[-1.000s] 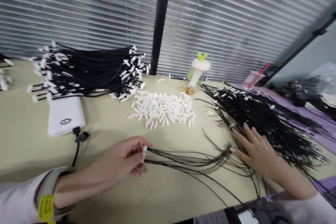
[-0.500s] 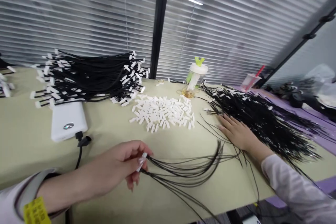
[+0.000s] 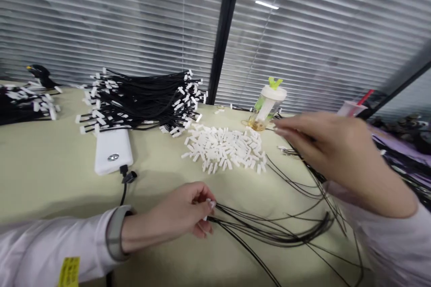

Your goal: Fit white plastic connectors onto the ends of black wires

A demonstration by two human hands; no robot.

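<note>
My left hand point(image 3: 190, 210) pinches a white connector point(image 3: 206, 218) with a bundle of thin black wires point(image 3: 269, 228) running out to the right across the table. Only slivers of the connector show between the fingers. My right hand point(image 3: 323, 152) is raised at the right, smeared by motion, its fingers drawn together. Its fingertips appear just right of the lidded clear cup point(image 3: 269, 103); what they hold, if anything, I cannot make out. Below it lie more loose black wires point(image 3: 296, 184). A pile of small white connectors point(image 3: 225, 145) lies between and beyond my hands.
At the back left lies a stack of black cables point(image 3: 144, 98) with white ends. A white power bank point(image 3: 112, 150) touches it, its black cord running toward me. Another cable stack point(image 3: 20, 105) is at far left. A cup with a red straw point(image 3: 352, 108) stands behind my right hand.
My right hand has lifted off the heap of black wires and its fingers have closed together. My left hand still holds the connector. The view has swung to the right-hand hand's nearer side, shifting things rightward.
</note>
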